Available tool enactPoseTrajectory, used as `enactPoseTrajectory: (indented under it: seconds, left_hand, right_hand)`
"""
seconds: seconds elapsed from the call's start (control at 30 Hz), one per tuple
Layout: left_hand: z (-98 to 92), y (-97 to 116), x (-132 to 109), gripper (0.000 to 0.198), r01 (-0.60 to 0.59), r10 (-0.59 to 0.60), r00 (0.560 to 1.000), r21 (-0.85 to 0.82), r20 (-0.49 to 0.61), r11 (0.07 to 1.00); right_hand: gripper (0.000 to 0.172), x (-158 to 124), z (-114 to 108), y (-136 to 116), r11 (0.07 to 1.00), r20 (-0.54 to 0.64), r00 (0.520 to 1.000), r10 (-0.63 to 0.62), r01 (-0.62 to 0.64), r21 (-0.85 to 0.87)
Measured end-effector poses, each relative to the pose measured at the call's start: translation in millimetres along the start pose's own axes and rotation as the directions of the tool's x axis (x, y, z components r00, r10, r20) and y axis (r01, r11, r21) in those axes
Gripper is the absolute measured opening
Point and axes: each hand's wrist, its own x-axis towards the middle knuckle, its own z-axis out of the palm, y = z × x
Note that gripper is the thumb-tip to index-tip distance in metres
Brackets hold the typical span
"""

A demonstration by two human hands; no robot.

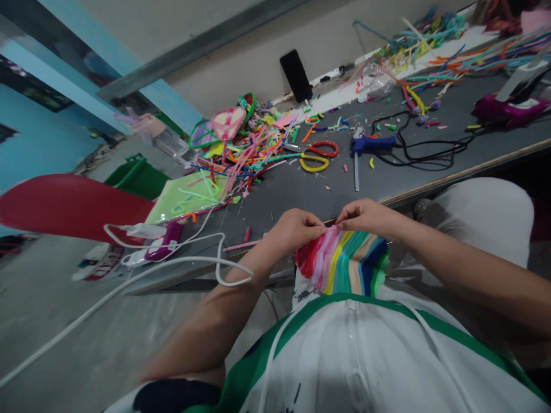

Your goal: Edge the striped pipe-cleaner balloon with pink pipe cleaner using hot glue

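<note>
A rainbow-striped piece of fuzzy craft strips, apparently pipe cleaners [344, 261], hangs at the table's front edge against my lap. My left hand [299, 232] pinches its upper edge near the red and pink stripes. Close beside it, my right hand [361, 218] has thumb and finger pressed together on the same upper edge, by the pink and yellow stripes. The two fingertips are a small gap apart. Stripes run from red through pink, yellow, teal and beige to dark blue and green. Its underside is hidden.
Scissors with red and yellow handles [316, 158] and a blue glue gun [372, 143] lie on the grey table [275, 201]. Heaped pipe cleaners [258, 143] cover its left part. A phone [296, 76] leans at the back. A white cable [172, 261] crosses beside my left forearm.
</note>
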Motion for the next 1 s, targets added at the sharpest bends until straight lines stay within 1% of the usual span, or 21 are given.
enactPoseTrajectory:
  seconds: [0.1, 0.2, 0.27, 0.33, 0.5, 0.67, 0.9, 0.93, 1.0]
  left_hand:
    - [0.5, -1, 0, 0.033, 0.014, -0.013, 1.000, -0.022, 0.010, 1.000]
    - [-2.7, -1, -1, 0.035, 0.034, -0.027, 0.998, -0.120, 0.058, 0.992]
    - [-6.7, -1, -1, 0.036, 0.054, -0.035, 0.994, -0.188, 0.105, 0.981]
    - [-10.8, -2, 0, 0.038, 0.071, -0.044, 0.991, -0.212, 0.127, 0.975]
    - [-16.6, -5, 5, 0.040, 0.068, -0.051, 0.993, -0.171, 0.102, 0.983]
    - [-18.3, -5, 4, 0.039, 0.042, -0.015, 0.986, -0.158, 0.168, 0.987]
    - [-20.4, -1, -4, 0.039, -0.005, 0.080, 0.960, -0.272, 0.267, 0.962]
    - [-20.6, -1, -5, 0.039, -0.020, 0.092, 0.961, -0.265, 0.262, 0.964]
    - [-20.7, -2, -6, 0.037, -0.051, 0.100, 0.972, -0.222, 0.213, 0.974]
  right_hand:
    - [0.015, 1, 2, 1, 0.996, -0.040, 0.999, 0.006, -0.010, -0.087]
    - [0.014, 1, 3, -1, 0.990, -0.066, 0.998, 0.006, -0.015, -0.138]
    - [0.014, 1, 3, -2, 0.993, -0.067, 0.998, 0.005, -0.013, -0.118]
    - [0.015, 0, 3, -2, 0.996, -0.064, 0.998, 0.009, -0.014, -0.085]
    - [0.015, 1, 3, -1, 0.999, -0.062, 0.998, 0.021, -0.024, -0.043]
    - [0.015, 1, 3, 1, 0.998, -0.068, 0.998, 0.016, -0.020, -0.054]
    - [0.015, 0, 2, 1, 0.998, -0.069, 0.998, 0.013, -0.017, -0.053]
    - [0.015, 0, 1, 0, 0.998, -0.067, 0.998, 0.015, -0.019, -0.056]
    - [0.015, -1, 1, -1, 0.998, -0.062, 0.998, 0.019, -0.022, -0.056]
